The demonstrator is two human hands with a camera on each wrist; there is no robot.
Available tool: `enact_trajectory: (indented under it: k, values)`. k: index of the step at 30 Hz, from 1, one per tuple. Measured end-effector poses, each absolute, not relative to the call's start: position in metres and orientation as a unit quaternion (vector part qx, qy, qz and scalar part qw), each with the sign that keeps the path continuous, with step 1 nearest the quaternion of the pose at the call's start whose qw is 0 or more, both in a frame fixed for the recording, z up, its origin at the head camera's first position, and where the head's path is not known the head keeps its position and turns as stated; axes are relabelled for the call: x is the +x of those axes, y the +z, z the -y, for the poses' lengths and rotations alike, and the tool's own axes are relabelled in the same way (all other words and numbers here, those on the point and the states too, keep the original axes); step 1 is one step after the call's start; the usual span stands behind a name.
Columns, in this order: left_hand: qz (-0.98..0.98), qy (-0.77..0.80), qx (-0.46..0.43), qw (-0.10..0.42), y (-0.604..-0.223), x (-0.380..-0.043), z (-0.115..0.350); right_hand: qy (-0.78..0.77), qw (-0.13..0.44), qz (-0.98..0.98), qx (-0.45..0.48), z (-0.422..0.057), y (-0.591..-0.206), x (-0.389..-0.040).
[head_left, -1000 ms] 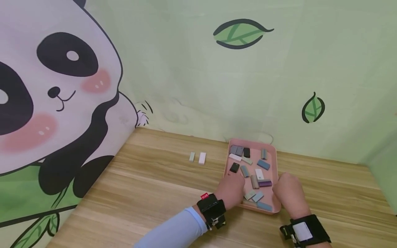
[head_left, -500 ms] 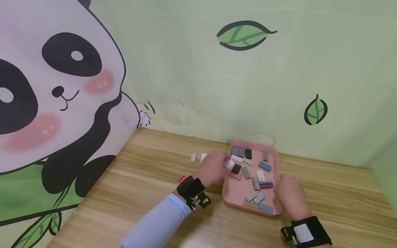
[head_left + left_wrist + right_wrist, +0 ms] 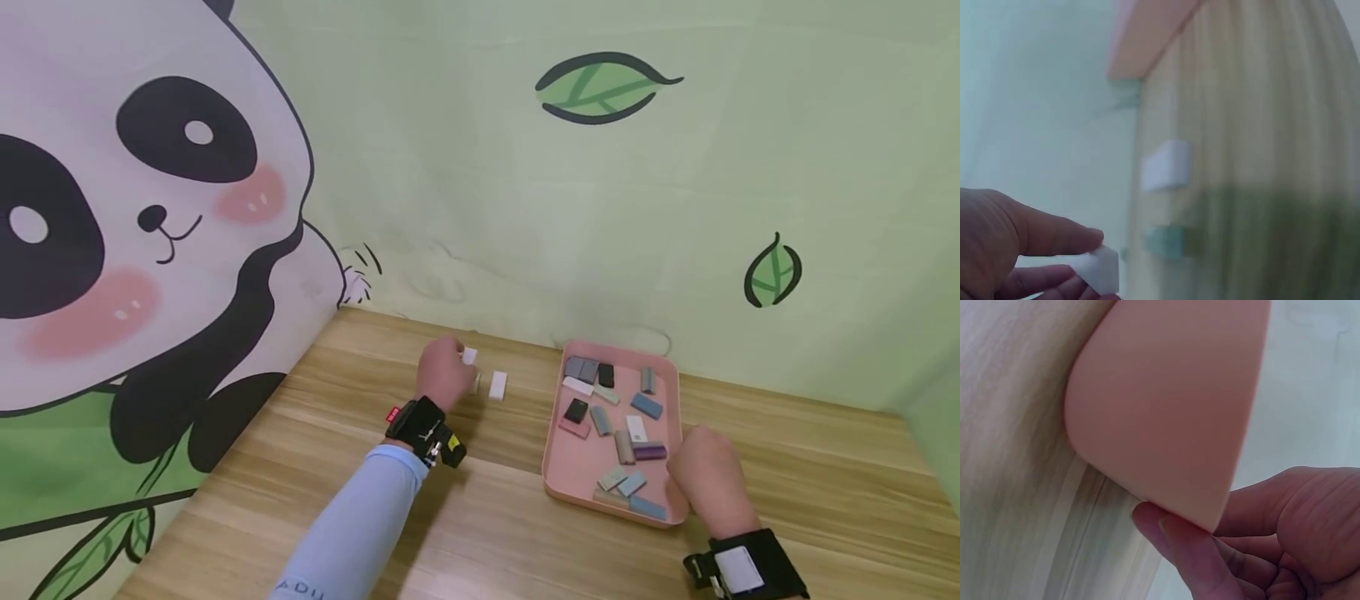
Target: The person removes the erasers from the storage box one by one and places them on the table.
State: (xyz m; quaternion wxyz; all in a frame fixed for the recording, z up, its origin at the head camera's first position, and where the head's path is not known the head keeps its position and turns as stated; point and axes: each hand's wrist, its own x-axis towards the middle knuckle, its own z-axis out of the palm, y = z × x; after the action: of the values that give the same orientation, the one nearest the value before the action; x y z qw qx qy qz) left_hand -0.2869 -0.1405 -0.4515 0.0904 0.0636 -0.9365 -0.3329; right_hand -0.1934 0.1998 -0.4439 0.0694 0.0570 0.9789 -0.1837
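Note:
My left hand (image 3: 445,372) pinches a small white block (image 3: 1101,270) between thumb and fingers, above the tabletop left of the tray. Below and beside that hand lie a pale green block (image 3: 1166,241), partly hidden in the head view, and another white block (image 3: 498,385). On the right, my right hand (image 3: 706,469) grips the near right side of the pink tray (image 3: 1166,406), with the thumb inside the rim and fingers on the outer wall. Inside the tray lie several small blocks, among them a blue block (image 3: 647,405), a black block (image 3: 576,411) and a purple block (image 3: 649,451).
The tray stands on a wood-grain table (image 3: 480,533), close to the back wall (image 3: 450,167). A large panda print (image 3: 187,208) covers the left side. Grey blocks (image 3: 582,368) sit in the tray's far left corner.
My left hand has lifted the white block out of the tray and carried it left, past the two blocks on the table. The right hand has stayed at the tray's side.

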Motion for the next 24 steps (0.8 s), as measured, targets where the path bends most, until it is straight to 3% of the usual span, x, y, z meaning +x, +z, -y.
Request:
enact_trajectory:
  k: [9, 24]
  values:
    - [0.94, -0.313, 0.103, 0.092, -0.476, -0.294, 0.152, -0.2, 0.074, -0.975, 0.065, -0.2, -0.446, -0.19]
    - [0.955, -0.266, 0.109, 0.067, -0.482, -0.297, 0.151, -0.192, 0.076, -0.976, 0.07, -0.201, -0.449, -0.192]
